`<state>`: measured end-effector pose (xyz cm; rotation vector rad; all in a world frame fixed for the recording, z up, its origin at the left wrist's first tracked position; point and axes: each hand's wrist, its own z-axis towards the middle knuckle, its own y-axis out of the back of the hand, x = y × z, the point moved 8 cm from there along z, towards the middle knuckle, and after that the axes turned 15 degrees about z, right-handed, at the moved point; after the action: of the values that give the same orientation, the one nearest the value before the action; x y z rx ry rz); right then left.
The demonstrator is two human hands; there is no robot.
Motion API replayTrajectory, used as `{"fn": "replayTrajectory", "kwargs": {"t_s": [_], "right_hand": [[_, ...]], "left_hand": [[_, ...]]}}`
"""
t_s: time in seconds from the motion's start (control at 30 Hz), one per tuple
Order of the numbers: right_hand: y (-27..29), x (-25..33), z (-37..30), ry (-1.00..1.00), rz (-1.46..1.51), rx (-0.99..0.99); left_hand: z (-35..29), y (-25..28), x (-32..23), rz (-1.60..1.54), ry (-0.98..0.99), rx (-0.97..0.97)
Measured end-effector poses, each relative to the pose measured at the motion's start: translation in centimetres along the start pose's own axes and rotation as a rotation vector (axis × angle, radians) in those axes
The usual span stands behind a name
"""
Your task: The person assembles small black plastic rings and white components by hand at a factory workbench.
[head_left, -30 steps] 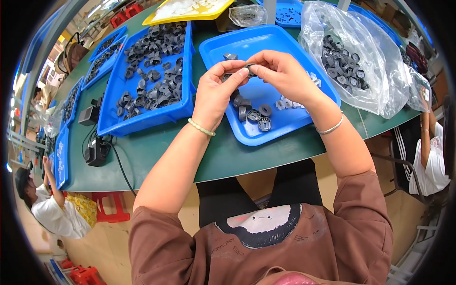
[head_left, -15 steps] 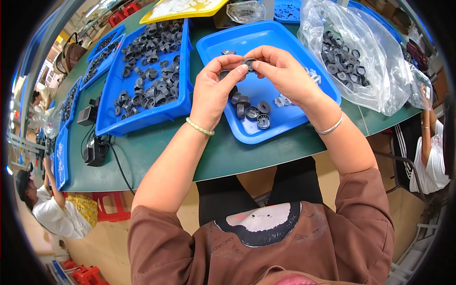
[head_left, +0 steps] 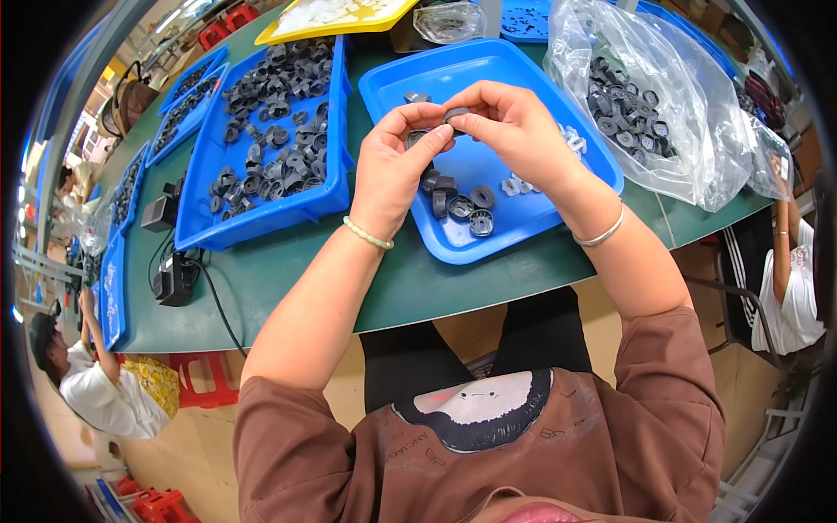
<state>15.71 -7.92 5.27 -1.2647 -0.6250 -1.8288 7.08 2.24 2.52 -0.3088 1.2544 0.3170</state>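
Over a shallow blue tray (head_left: pixel 523 240), my left hand (head_left: pixel 398 152) and my right hand (head_left: pixel 514 131) meet at the fingertips. Between them they pinch a small dark grey round plastic part (head_left: pixel 455 114), now seen mostly edge-on. The fingers of both hands are closed on it and cover much of it. Below my hands, several similar dark round parts (head_left: pixel 482 197) lie in the tray, some with their inner side up. Small white plastic pieces (head_left: pixel 518 185) rest beneath my right wrist, and more lie by the tray's right side.
To the left stands a deep blue crate (head_left: pixel 253 228) full of dark parts. A clear plastic bag (head_left: pixel 697 131) with more sits at the right. A yellow tray (head_left: pixel 366 24) is at the back. A black adapter with a cable (head_left: pixel 176 281) lies left. Other people sit at both sides.
The round part has turned between my fingertips, from showing its face to lying nearly edge-on. My right fingers have shifted slightly around it. The trays stay in place.
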Motion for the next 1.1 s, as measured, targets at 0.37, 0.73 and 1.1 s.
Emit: {"fn": "replayTrajectory", "kwargs": {"t_s": [0.37, 0.73, 1.1], "right_hand": [[-0.07, 0.06, 0.00, -0.049, -0.046, 0.008], [0.59, 0.29, -0.15, -0.214, 0.143, 0.067], [0.65, 0.12, -0.41, -0.247, 0.077, 0.033]], "left_hand": [[0.02, 0.11, -0.28, 0.092, -0.028, -0.014], [-0.13, 0.32, 0.23, 0.020, 0.106, -0.031], [-0.11, 0.18, 0.13, 0.033, 0.082, -0.016]]}}
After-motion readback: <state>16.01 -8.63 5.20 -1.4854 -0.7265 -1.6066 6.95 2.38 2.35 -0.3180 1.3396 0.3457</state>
